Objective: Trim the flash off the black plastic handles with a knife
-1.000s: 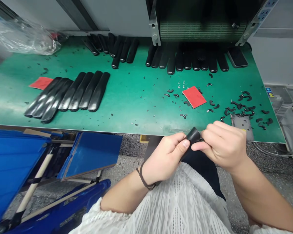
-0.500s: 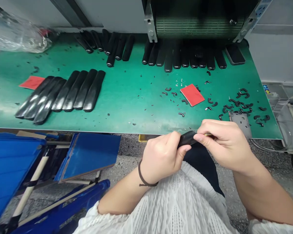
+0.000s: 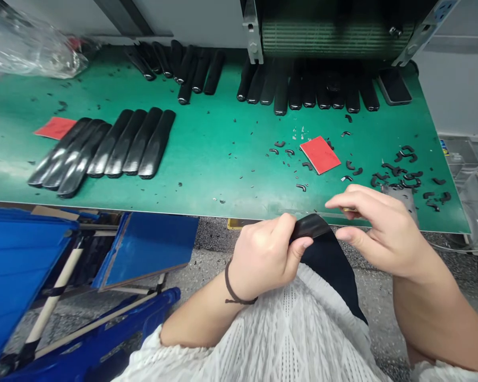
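Wrapped round a long black plastic piece [image 3: 313, 225], my left hand [image 3: 266, 252] holds it over my lap, its free end pointing right. My right hand [image 3: 382, 233] is just right of that end, apart from it. Thumb and forefinger are spread, while the other fingers curl round a small yellowish thing [image 3: 349, 210], mostly hidden. Small curved black scraps [image 3: 406, 178] lie on the green table [image 3: 207, 159] beyond my right hand. A red square pad [image 3: 321, 155] rests among several more scraps.
Similar black pieces lie in a row at left [image 3: 133, 143], at the back [image 3: 199, 71] and below a dark green machine [image 3: 338, 40]. A phone [image 3: 394, 86] sits at the back right. Another red pad [image 3: 56, 128] and a clear plastic bag [image 3: 32, 48] are at left; blue panels [image 3: 151, 249] stand below the edge.
My right hand has moved right, off the end of the black piece, and its thumb and forefinger have spread. The left hand keeps its hold. The view has shifted slightly.
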The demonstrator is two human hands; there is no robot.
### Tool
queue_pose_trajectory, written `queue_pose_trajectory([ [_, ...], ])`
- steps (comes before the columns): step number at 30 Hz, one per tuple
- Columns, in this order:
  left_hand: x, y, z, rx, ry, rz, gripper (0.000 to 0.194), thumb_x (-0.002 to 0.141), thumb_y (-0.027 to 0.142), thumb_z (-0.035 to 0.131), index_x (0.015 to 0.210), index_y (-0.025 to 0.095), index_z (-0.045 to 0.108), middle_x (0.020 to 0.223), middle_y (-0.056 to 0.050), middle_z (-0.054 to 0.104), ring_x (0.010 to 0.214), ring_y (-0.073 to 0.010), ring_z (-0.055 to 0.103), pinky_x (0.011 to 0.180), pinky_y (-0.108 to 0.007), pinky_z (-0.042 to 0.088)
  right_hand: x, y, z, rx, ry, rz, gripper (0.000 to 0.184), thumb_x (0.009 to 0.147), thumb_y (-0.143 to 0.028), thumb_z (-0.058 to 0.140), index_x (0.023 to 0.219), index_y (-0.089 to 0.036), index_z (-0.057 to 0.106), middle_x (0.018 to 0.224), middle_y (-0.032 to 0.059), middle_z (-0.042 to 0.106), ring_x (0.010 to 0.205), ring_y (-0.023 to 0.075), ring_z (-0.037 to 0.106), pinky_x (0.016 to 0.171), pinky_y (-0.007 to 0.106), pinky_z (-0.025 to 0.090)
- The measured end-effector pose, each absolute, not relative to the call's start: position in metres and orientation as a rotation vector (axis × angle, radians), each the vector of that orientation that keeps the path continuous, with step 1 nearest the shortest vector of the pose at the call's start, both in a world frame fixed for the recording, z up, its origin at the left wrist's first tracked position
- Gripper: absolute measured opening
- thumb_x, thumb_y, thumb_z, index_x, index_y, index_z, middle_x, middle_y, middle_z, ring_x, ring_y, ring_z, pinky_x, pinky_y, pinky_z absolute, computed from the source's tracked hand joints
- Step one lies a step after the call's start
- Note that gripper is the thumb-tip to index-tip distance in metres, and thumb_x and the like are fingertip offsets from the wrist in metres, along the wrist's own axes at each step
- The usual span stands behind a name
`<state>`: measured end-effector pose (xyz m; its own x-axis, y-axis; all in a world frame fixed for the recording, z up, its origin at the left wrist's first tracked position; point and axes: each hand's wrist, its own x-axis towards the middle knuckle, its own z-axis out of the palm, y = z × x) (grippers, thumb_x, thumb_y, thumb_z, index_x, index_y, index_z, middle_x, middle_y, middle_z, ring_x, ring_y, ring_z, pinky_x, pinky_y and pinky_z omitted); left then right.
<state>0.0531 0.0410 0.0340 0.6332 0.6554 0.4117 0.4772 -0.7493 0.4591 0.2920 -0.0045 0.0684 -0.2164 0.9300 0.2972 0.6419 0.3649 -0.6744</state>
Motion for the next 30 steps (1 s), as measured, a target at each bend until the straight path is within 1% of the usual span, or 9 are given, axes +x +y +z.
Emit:
queue_pose_trajectory([
  [3,0.052,0.044,0.034,2.523,0.849,0.841,0.036,0.106,0.046,0.042,0.085,0.019,0.051,0.061,0.002,0.05,0.049,-0.014,0.046,0.048,-0.03,0.031,0.294,0.0,0.071,-1.298,-2.065,0.585,0.035,0.101,-0.053,0.058,0.109,-0.02,0.063,0.08,-0.0002,0.053,0.071,0.0143,0.047,0.066,0.029,0.039],
  [5,0.051,0.045,0.034,2.49,0.795,0.851,0.036,0.106,0.046,0.041,0.084,0.019,0.051,0.061,0.002,0.05,0.05,-0.0142,0.045,0.049,-0.031,0.031,0.291,0.003,0.074,-1.255,-2.08,0.623,0.044,0.101,-0.063,0.051,0.1,-0.02,0.06,0.079,-0.001,0.052,0.069,0.0127,0.046,0.064,0.028,0.037],
  [7,0.05,0.047,0.034,2.437,0.729,0.87,0.038,0.106,0.046,0.041,0.083,0.019,0.051,0.062,0.002,0.049,0.049,-0.0139,0.043,0.048,-0.031,0.03,0.287,0.006,0.077,-1.252,-2.135,0.625,0.055,0.098,-0.073,0.045,0.095,-0.02,0.057,0.078,-0.0015,0.052,0.068,0.0121,0.044,0.064,0.027,0.034],
  [9,0.049,0.048,0.034,2.366,0.648,0.896,0.039,0.106,0.048,0.041,0.082,0.019,0.05,0.062,0.002,0.047,0.049,-0.0133,0.041,0.048,-0.031,0.03,0.283,0.008,0.079,-1.267,-2.198,0.634,0.059,0.096,-0.078,0.042,0.092,-0.02,0.055,0.077,-0.0023,0.05,0.068,0.0116,0.042,0.063,0.028,0.031],
  [14,0.047,0.051,0.032,2.241,0.516,0.906,0.037,0.105,0.048,0.044,0.082,0.019,0.051,0.062,0.002,0.048,0.049,-0.0124,0.04,0.049,-0.03,0.029,0.278,0.011,0.081,-1.208,-2.24,0.723,0.06,0.098,-0.076,0.038,0.084,-0.02,0.051,0.072,-0.0038,0.043,0.065,0.0108,0.036,0.061,0.028,0.026],
  [19,0.047,0.05,0.032,2.173,0.482,0.911,0.038,0.104,0.048,0.045,0.081,0.018,0.053,0.062,0.001,0.051,0.051,-0.0126,0.042,0.05,-0.031,0.03,0.273,0.009,0.084,-1.188,-2.24,0.697,0.061,0.1,-0.074,0.034,0.076,-0.02,0.047,0.068,-0.0043,0.037,0.063,0.0104,0.033,0.059,0.028,0.024],
  [24,0.047,0.048,0.033,2.163,0.48,0.929,0.038,0.104,0.048,0.047,0.081,0.018,0.053,0.062,0.002,0.048,0.05,-0.0111,0.039,0.049,-0.03,0.027,0.271,0.004,0.086,-1.2,-2.268,0.556,0.059,0.104,-0.069,0.033,0.07,-0.021,0.04,0.066,-0.0038,0.034,0.062,0.0112,0.03,0.058,0.029,0.021],
  [28,0.046,0.046,0.032,2.13,0.49,0.923,0.036,0.103,0.047,0.048,0.082,0.019,0.053,0.063,0.001,0.051,0.05,-0.0112,0.041,0.049,-0.029,0.028,0.272,0.001,0.087,-1.191,-2.302,0.362,0.059,0.105,-0.065,0.033,0.067,-0.02,0.043,0.065,-0.0028,0.034,0.061,0.0124,0.028,0.057,0.031,0.019],
  [30,0.047,0.045,0.032,2.111,0.502,0.923,0.035,0.103,0.047,0.048,0.082,0.019,0.053,0.063,0.002,0.048,0.051,-0.011,0.039,0.05,-0.029,0.027,0.272,0.0,0.085,-1.172,-2.295,0.262,0.059,0.106,-0.062,0.035,0.065,-0.02,0.044,0.064,-0.0022,0.034,0.061,0.013,0.027,0.057,0.031,0.018],
])
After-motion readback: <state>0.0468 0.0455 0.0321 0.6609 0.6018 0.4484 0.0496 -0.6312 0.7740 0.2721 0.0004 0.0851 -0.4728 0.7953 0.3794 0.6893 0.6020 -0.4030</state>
